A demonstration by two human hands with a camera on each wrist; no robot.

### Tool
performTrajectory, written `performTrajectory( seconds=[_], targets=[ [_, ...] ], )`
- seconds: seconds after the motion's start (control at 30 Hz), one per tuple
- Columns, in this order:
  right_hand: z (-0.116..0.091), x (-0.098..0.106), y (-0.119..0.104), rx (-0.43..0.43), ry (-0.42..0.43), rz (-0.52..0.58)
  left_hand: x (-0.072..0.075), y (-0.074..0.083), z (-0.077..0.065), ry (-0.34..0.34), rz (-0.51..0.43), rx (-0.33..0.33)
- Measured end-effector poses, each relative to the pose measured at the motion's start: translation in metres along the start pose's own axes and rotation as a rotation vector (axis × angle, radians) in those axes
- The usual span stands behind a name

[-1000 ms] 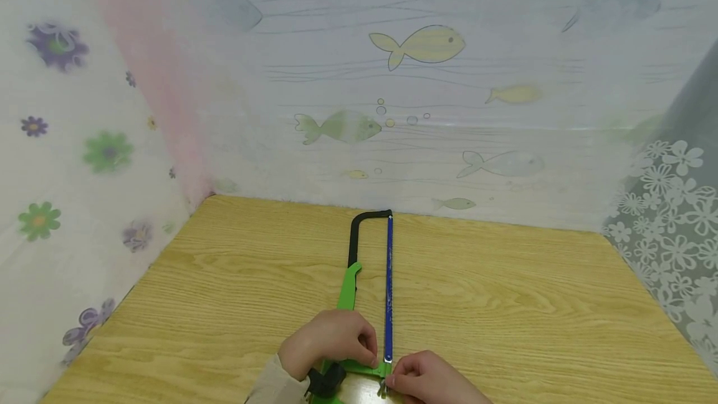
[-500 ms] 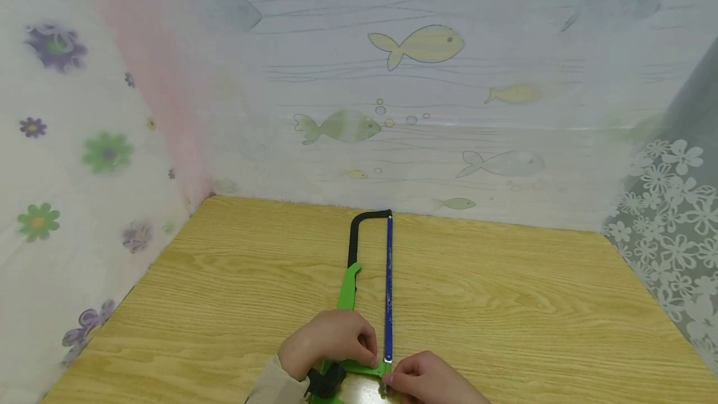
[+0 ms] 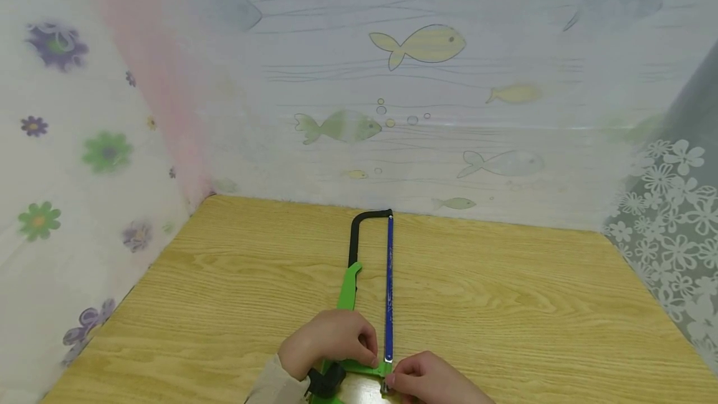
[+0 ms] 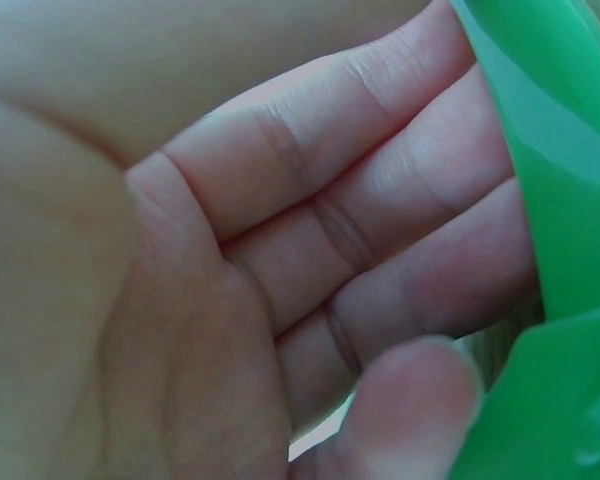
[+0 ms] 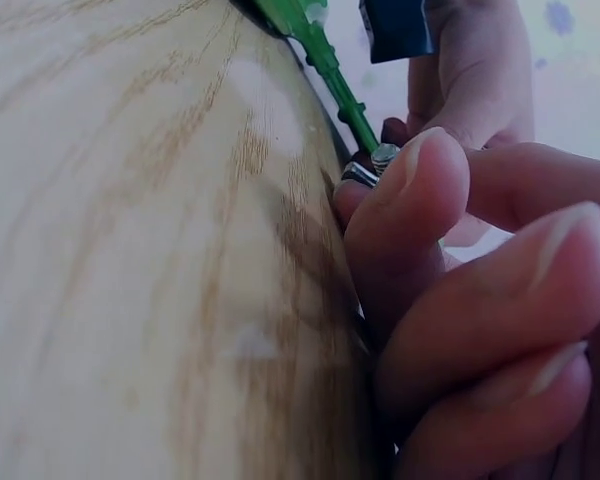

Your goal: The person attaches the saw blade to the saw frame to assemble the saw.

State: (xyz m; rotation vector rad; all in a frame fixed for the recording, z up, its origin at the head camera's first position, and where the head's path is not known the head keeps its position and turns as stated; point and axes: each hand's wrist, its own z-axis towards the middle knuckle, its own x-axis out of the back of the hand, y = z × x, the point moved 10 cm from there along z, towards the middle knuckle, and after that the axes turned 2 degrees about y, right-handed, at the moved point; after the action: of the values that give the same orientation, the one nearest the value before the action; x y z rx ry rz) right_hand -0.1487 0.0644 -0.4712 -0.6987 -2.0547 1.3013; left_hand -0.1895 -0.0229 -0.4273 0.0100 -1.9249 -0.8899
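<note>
A hacksaw [image 3: 348,292] lies on the wooden table, its black front bow [image 3: 354,239] pointing away and its blue blade [image 3: 389,292] along the right side. My left hand [image 3: 333,338] grips the green near part of the frame. In the left wrist view its fingers reach the green frame [image 4: 560,150], with the thumb close to the edge. My right hand [image 3: 434,379] pinches the small metal wing nut [image 3: 384,386] at the blade's near end between thumb and forefinger. The right wrist view shows a threaded screw end [image 5: 384,155] at those fingertips, which partly hide the nut.
The wood-grain table [image 3: 505,292] extends to both sides of the saw. A curtain printed with fish [image 3: 432,154] hangs behind its far edge, and flowered sheets stand left and right. A black strap device [image 3: 326,380] sits on the left wrist.
The wing nut has turned between the right fingertips, its wings showing at a different angle than a second ago. The left hand and the hacksaw have stayed in place.
</note>
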Motion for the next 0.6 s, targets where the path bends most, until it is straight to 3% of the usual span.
performTrajectory(
  seconds=[0.6],
  targets=[
    [0.0023,0.0027,0.0034,0.011,0.038,0.007,0.002,0.001,-0.0018,0.0,0.005,0.005]
  ],
)
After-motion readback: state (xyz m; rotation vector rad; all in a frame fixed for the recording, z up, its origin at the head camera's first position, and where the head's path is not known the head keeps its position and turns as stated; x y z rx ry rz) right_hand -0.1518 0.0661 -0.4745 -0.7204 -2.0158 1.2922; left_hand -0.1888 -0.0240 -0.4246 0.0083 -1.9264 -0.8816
